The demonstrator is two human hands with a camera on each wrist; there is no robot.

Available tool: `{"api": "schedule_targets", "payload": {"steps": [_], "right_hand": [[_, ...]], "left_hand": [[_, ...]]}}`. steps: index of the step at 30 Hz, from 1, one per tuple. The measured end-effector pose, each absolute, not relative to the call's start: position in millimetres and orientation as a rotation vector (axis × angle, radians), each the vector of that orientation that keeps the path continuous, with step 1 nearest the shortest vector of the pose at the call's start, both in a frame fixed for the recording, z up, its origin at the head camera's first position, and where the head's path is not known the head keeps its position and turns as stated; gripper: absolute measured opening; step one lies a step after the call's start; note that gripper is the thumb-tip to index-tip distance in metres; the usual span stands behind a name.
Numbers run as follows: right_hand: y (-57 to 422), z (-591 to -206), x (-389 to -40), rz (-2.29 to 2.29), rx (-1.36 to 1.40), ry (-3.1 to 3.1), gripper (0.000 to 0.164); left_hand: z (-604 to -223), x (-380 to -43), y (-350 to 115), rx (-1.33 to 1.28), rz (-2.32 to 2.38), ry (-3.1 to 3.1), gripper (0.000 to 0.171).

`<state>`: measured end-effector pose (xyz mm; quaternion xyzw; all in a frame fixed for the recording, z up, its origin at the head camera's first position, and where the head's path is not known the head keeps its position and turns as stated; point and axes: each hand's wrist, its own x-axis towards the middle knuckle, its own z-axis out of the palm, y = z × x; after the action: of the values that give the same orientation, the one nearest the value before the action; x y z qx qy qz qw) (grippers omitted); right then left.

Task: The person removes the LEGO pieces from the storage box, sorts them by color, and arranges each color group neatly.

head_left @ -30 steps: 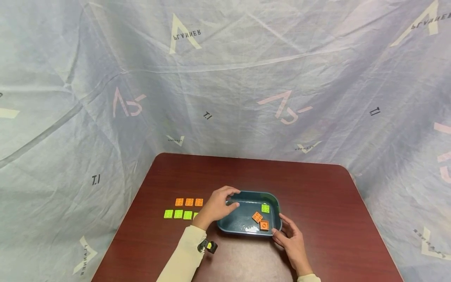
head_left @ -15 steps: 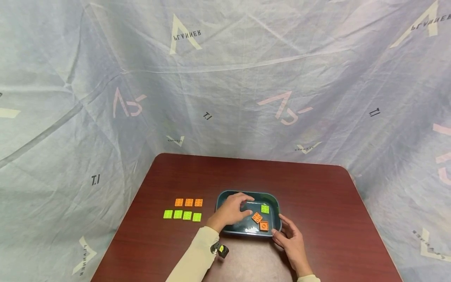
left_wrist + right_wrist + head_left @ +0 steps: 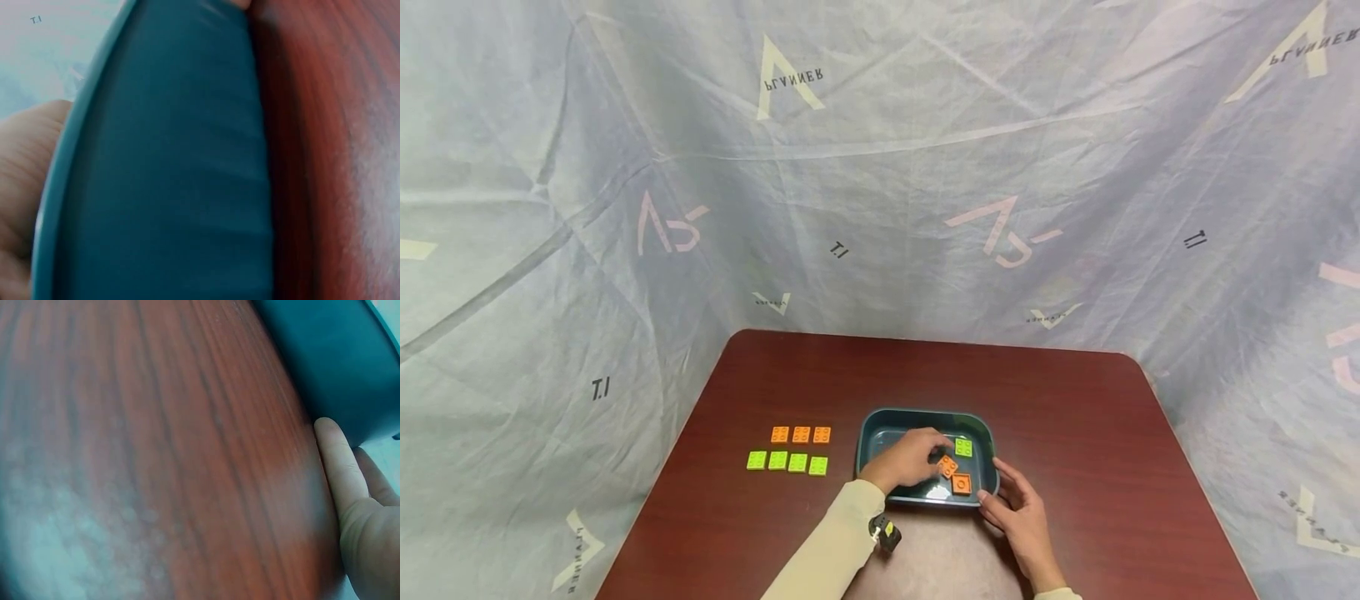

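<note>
A dark teal tray (image 3: 874, 423) stands on the table with a green toy brick (image 3: 963, 447), a tilted orange brick (image 3: 949, 467) and an upside-down orange brick (image 3: 961, 484) at its right end. My left hand (image 3: 906, 461) reaches in over the front rim, thumb and fingers apart, fingertips right at the tilted orange brick. In the left wrist view the tray's outer wall (image 3: 181, 156) hides most of that hand. My right hand (image 3: 1022, 521) holds the tray's front right corner, thumb on the front wall, fingers along the right side.
Left of the tray, a row of 3 orange bricks (image 3: 801, 434) lies behind a row of several green bricks (image 3: 787, 462). The dark red table (image 3: 1075, 400) is surrounded by hanging grey cloth (image 3: 880, 208) at the back and sides.
My left hand has moved right across the tray, from its left rim to the tilted orange brick, uncovering the last green brick in the row. The right hand stays at the corner.
</note>
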<state>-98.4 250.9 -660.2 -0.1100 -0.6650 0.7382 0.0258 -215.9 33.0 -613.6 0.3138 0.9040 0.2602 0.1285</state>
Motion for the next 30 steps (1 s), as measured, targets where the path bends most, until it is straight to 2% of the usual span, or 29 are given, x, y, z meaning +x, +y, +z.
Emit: {"api": "schedule_targets", "payload": {"steps": [16,30], "right_hand": [[251,-661,-99,2.279,-0.333,-2.061,0.071],[251,-661,-99,2.28,-0.329,-2.049,0.071]], "left_hand": [[-623,-219,48,1.014,0.641,2.666,0.043],[-620,-217,47,0.975,0.666,2.672,0.031]]}}
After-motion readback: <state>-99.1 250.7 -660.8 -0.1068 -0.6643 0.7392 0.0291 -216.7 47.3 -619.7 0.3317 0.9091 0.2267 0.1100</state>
